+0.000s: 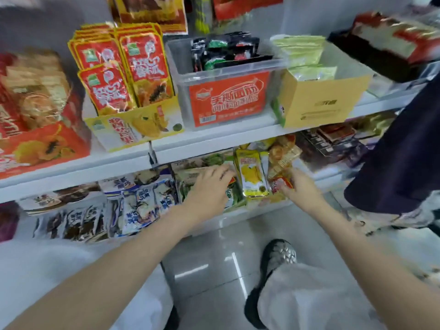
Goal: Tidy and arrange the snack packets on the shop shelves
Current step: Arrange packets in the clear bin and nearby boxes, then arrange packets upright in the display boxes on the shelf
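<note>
While both arms reach down to the lower shelf (238, 217), the move ahead turns on the yellow packet (252, 173) that stands between the two hands. Its long axis runs upright, leaning a little to the left at the top, with its foot at the shelf's front edge. The left hand (209, 186) lies just to its left, palm down on the green packets (190, 173), fingers (226, 172) fairly straight and a little spread, their tips close to the yellow packet's left edge and perhaps touching it; the blur leaves that unsure. The right hand (301, 184) sits just to the packet's right, its fingers curled round a red packet (283, 183) low in the pile of orange ones. So the yellow packet lies rightward of the left fingers and leftward of the right ones, about equally near to each. Since the right hand is occupied, the left looks the freer to steady or shift the packet, by a short sideways reach rather than a forward one.
</note>
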`<action>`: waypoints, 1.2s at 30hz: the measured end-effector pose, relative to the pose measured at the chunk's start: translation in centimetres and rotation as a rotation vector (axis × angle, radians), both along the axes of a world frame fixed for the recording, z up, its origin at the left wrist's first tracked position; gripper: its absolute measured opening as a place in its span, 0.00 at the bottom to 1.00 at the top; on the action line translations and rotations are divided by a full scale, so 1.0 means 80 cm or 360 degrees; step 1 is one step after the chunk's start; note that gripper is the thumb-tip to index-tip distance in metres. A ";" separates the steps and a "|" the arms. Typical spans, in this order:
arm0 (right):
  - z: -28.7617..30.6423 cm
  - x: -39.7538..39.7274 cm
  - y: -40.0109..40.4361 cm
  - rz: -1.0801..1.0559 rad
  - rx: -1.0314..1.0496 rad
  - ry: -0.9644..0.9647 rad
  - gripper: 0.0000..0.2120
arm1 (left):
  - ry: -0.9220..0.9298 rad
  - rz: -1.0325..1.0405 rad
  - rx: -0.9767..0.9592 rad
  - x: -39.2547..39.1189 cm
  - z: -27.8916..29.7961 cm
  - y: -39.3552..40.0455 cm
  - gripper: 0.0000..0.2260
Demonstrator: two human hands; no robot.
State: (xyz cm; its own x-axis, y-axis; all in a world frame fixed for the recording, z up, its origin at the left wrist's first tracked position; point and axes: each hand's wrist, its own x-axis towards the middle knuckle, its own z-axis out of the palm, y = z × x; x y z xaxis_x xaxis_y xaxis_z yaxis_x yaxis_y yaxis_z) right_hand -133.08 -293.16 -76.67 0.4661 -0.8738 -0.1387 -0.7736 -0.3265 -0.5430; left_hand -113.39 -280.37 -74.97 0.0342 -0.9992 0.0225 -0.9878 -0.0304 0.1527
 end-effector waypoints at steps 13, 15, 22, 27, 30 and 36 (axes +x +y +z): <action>-0.027 0.053 -0.100 -0.0704 0.0065 -0.0603 0.19 | 0.0139 -0.0062 0.0420 -0.041 -0.080 -0.106 0.23; -0.033 0.044 -0.094 -0.0846 0.0015 -0.0668 0.13 | 0.0132 -0.0056 0.0490 -0.041 -0.081 -0.105 0.24; -0.024 -0.028 -0.049 -0.1238 0.0163 -0.1449 0.11 | 0.0126 -0.0014 0.0612 -0.043 -0.066 -0.111 0.24; 0.049 -0.062 -0.017 -0.0688 0.0266 -0.1685 0.15 | 0.0695 0.0078 0.0036 -0.060 -0.004 -0.091 0.23; 0.095 -0.063 0.004 -0.0324 0.0743 -0.1846 0.18 | 0.0873 -0.0082 0.0005 -0.052 0.049 -0.063 0.24; 0.147 -0.010 0.063 0.0239 0.1302 -0.1753 0.25 | 0.1738 0.0052 0.0389 -0.013 0.134 0.021 0.12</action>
